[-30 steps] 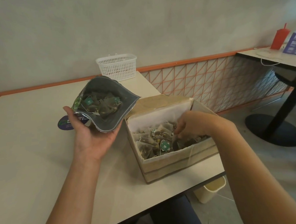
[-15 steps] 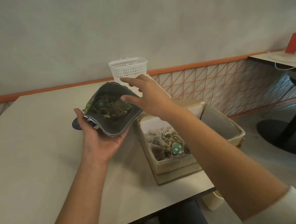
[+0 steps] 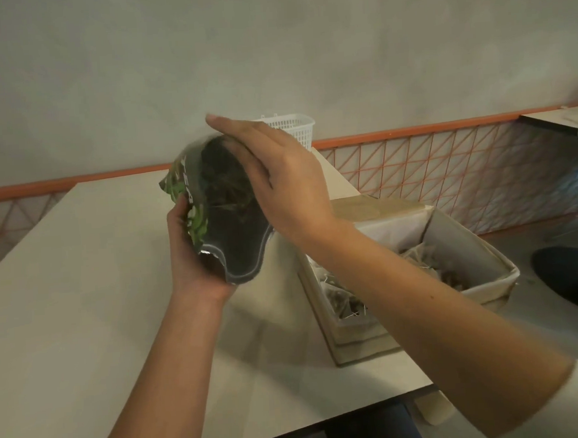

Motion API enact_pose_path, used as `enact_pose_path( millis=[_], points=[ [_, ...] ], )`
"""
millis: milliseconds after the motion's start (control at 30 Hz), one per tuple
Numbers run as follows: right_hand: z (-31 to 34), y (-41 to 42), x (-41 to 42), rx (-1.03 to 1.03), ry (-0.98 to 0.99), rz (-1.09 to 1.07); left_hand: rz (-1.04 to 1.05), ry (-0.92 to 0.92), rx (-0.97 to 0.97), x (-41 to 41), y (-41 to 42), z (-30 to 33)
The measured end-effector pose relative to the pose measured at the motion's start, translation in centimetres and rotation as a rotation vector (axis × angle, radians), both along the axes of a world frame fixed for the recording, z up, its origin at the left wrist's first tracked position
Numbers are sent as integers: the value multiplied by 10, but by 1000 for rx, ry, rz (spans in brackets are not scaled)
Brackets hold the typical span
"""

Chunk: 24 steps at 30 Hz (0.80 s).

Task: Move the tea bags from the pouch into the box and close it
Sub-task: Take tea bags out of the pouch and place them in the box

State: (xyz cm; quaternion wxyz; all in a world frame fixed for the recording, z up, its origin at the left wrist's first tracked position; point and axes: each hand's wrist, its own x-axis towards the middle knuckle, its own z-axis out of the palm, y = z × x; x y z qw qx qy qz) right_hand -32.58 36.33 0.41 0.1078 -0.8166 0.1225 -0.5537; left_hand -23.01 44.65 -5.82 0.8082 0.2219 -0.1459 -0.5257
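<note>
Over table (image 3: 67,317), left hand (image 3: 191,255) grips pouch (image 3: 227,222); right hand (image 3: 278,182), fingers apparently extended, covers its mouth.

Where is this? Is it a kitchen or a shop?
Probably a café or small eatery, not a home kitchen. There is a plain dining table, a second table across the aisle, a white plastic basket by the wall, and an orange-trimmed lattice divider.

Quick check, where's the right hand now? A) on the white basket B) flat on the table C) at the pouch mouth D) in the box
C: the right hand reaches into the open mouth of the pouch, which the left hand holds up above the table, left of the box.
</note>
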Motion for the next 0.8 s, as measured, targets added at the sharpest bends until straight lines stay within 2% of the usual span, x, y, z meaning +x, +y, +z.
enact_pose_path(
  millis=[167,333,500,633,800],
  points=[
    [-7,-12,10,100,148,-26,43,-3,14,11,-12,0],
    [-4,-11,6,26,88,-34,60,-67,-19,12,-15,-1],
    [-11,-18,6,67,222,-63,89,-14,76,17,-22,-9],
    [-5,-14,-5,6,135,-41,131,-35,60,13,-24,-9],
    [-16,-23,-10,110,218,-29,31,16,64,15,-26,-9]
  ],
)
